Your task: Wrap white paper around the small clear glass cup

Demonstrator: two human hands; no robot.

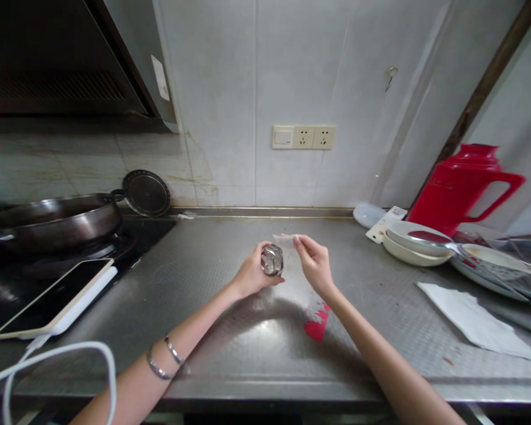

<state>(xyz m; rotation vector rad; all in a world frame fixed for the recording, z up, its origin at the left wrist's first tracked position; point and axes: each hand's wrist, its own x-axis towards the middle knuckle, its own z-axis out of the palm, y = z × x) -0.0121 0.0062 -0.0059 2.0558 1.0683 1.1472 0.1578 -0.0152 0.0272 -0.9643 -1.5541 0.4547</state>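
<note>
Over the middle of the counter, my left hand [250, 273] is wrapped round a small round object with a shiny, crinkled, silvery-brown face [272, 261]; its exact kind I cannot make out. My right hand [315, 261] is closed in a pinch on a thin, see-through strip [284, 239], like plastic film or tape. The strip reaches left toward the round object's top edge; whether the two are joined is not clear. Below my right hand, a torn red scrap [317, 323] lies on the metal counter [230, 360].
Left, a pan [57, 221] sits on the stove, with a phone [55, 298] and white cable [110, 372] nearer me. Right, a red thermos flask [455, 189] stands behind stacked bowls [418, 251] and a plate [482, 271]. A white paper sheet [473, 316] lies before them.
</note>
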